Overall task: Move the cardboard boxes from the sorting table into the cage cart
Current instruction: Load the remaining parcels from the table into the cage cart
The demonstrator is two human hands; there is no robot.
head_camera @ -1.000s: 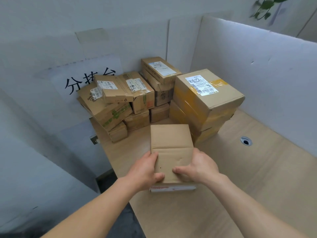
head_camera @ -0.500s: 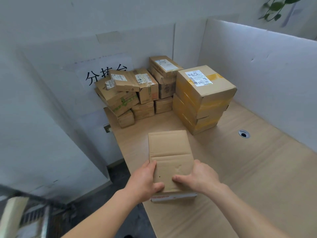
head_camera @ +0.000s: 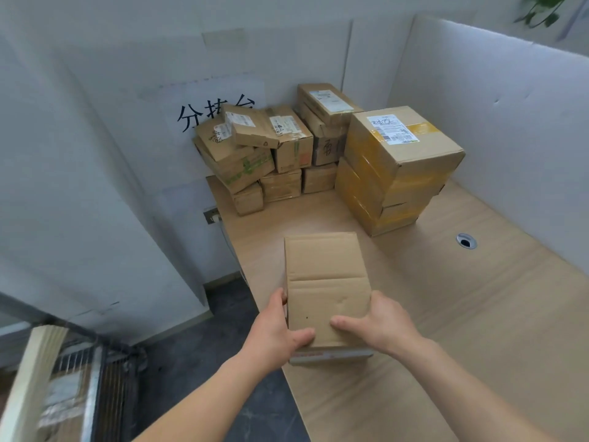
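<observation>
Head view: grips plain brown cardboard box [head_camera: 326,291], 6 o'clock over pale wooden table [head_camera: 478,330], with left hand [head_camera: 274,338], right hand [head_camera: 381,328] curled round near end only; could tip forward swinging toward wire cage cart [head_camera: 108,384], 8 o'clock.

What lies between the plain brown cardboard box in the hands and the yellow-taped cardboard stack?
The head view shows only bare wooden tabletop between the box and the stack.

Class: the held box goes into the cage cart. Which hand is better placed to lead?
Likely left: the cage cart stands lower-left, nearer the left hand; the right hand grips the box opposite.
</observation>
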